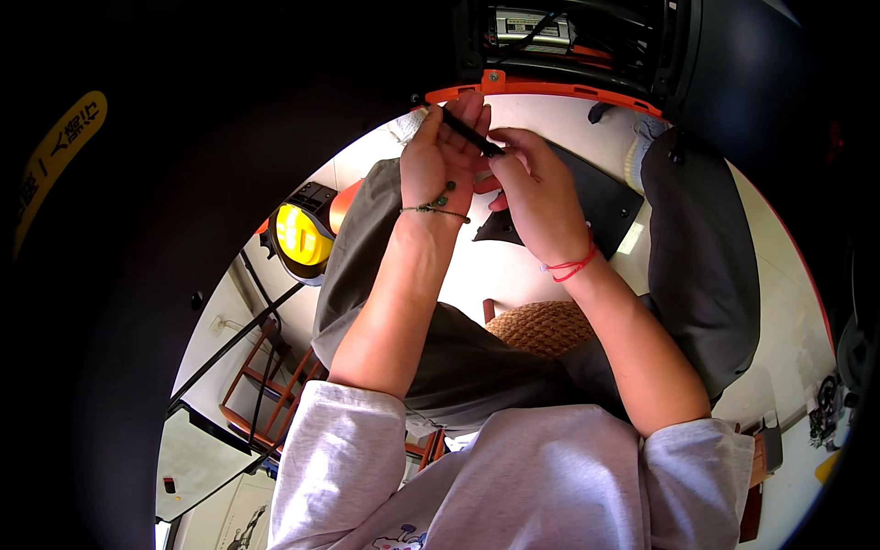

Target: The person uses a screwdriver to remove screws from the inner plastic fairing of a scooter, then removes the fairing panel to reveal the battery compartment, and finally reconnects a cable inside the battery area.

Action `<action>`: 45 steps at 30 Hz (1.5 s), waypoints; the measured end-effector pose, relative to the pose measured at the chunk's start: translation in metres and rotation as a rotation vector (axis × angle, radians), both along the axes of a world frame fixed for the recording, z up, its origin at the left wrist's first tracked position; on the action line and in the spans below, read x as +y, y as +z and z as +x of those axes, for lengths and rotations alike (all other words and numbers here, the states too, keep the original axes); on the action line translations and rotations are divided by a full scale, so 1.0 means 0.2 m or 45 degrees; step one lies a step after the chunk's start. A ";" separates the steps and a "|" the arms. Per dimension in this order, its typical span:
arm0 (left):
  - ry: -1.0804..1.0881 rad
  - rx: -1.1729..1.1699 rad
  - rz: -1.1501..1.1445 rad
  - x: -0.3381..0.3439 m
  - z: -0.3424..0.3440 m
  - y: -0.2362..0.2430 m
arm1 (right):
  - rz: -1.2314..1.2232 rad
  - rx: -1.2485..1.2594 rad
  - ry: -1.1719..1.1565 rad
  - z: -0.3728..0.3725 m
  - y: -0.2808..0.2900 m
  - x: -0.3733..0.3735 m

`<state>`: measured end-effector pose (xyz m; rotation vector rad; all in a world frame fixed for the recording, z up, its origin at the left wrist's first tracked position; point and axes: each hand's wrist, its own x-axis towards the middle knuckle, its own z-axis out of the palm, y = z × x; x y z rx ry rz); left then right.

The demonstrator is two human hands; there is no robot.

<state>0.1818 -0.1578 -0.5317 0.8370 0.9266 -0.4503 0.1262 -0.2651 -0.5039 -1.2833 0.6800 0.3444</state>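
Note:
A slim black rod (472, 134) slants across my two hands, and its exact kind does not show. My left hand (443, 160), palm turned up, has the rod's upper left end between thumb and fingers. At the lower right end, my right hand (543, 197) grips the rod with its thumb and index finger, the other fingers loosely curled. Beneath my right hand, a flat black panel (587, 188) with small holes lies on the pale floor. Just beyond my fingertips runs an orange metal edge (568, 94) of a dark machine.
Inside the dark opening sits a silver box-shaped part (532, 29) among black cables. A round yellow and black object (302, 235) stands left of my leg. Below my arms is a woven seat (541, 328). Wooden furniture (266, 394) is at lower left.

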 end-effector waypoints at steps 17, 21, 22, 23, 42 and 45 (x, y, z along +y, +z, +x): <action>0.039 -0.028 -0.182 0.00 0.00 -0.02 | -0.247 -0.013 0.207 0.00 -0.01 0.01; 0.089 0.002 -0.123 0.02 0.00 -0.06 | -0.569 -0.488 0.165 0.00 -0.04 0.02; 0.113 0.026 -0.096 0.01 0.00 -0.06 | -0.628 -0.545 0.205 -0.01 -0.05 0.03; 0.079 0.031 -0.069 0.02 -0.01 -0.07 | -0.686 -0.603 0.245 -0.02 -0.06 0.03; 0.099 0.074 -0.065 -0.02 0.00 -0.03 | -0.981 -0.501 0.095 0.02 0.00 0.02; 0.139 -0.091 -0.192 -0.01 -0.02 -0.04 | -0.319 0.237 0.309 0.03 0.00 -0.03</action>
